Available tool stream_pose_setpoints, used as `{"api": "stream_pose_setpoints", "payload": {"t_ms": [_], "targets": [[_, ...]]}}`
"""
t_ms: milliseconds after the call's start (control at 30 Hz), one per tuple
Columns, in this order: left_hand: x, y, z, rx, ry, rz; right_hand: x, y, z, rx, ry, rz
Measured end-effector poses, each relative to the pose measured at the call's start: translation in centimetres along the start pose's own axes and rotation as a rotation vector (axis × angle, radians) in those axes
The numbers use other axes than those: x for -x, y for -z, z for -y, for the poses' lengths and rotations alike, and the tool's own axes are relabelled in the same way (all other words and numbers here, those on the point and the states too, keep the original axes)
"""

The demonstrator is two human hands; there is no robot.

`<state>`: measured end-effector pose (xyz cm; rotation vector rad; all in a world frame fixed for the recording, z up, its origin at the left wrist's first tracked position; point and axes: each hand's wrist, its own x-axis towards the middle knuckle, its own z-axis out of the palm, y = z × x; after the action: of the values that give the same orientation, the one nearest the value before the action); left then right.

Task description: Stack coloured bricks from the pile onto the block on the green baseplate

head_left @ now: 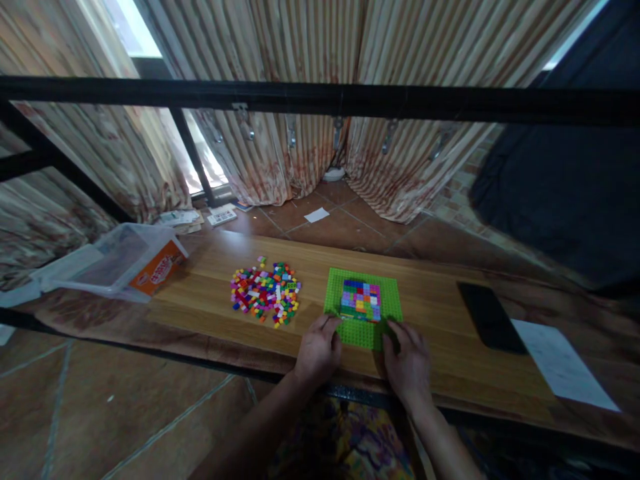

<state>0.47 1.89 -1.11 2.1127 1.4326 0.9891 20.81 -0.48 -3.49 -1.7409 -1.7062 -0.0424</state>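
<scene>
A green baseplate (350,330) lies on the wooden table (430,313), with a block of multicoloured bricks (361,299) built near its middle. My left hand (319,347) rests at the plate's near left corner, fingers curled against its edge. My right hand (407,357) sits at the near right corner, fingers bent and touching the plate's edge. A heap of loose coloured bricks (265,293) lies on the table left of the plate, apart from both hands.
A clear plastic tub (107,260) with an orange label lies tipped at the table's left end. A black phone (489,317) and a white sheet of paper (563,363) lie at the right. A black bar (320,97) crosses overhead; curtains hang behind.
</scene>
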Motion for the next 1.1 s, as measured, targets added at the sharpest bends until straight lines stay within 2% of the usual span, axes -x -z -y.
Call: {"api": "stream_pose_setpoints", "payload": {"t_ms": [233, 400, 500, 567, 667, 867, 967, 1100], "targets": [[1.0, 0.6, 0.4, 0.021, 0.030, -0.010, 0.6, -0.5, 0.1, 0.128, 0.118, 0.021], [1.7, 1.8, 0.9, 0.075, 0.070, -0.050, 0.9, -1.0, 0.6, 0.142, 0.125, 0.009], [2.1, 3.4, 1.4, 0.078, 0.091, -0.097, 1.1, -1.2, 0.9, 0.164, 0.105, 0.007], [2.2, 4.8, 2.1, 0.026, 0.136, -0.171, 1.2, -1.2, 1.0, 0.178, 0.104, 0.011], [2.4, 7.2, 3.9, -0.068, 0.233, -0.286, 1.2, -1.2, 0.9, 0.191, 0.122, 0.010], [2.6, 11.4, 7.8, -0.155, 0.403, -0.440, 1.2, -1.3, 0.3, 0.202, 0.172, -0.025], [2.7, 12.7, 9.0, -0.198, 0.445, -0.466, 1.3, -1.3, 0.1, 0.201, 0.193, -0.023], [2.9, 13.2, 9.9, -0.244, 0.491, -0.449, 1.4, -1.3, 0.0, 0.201, 0.197, -0.003]]}}
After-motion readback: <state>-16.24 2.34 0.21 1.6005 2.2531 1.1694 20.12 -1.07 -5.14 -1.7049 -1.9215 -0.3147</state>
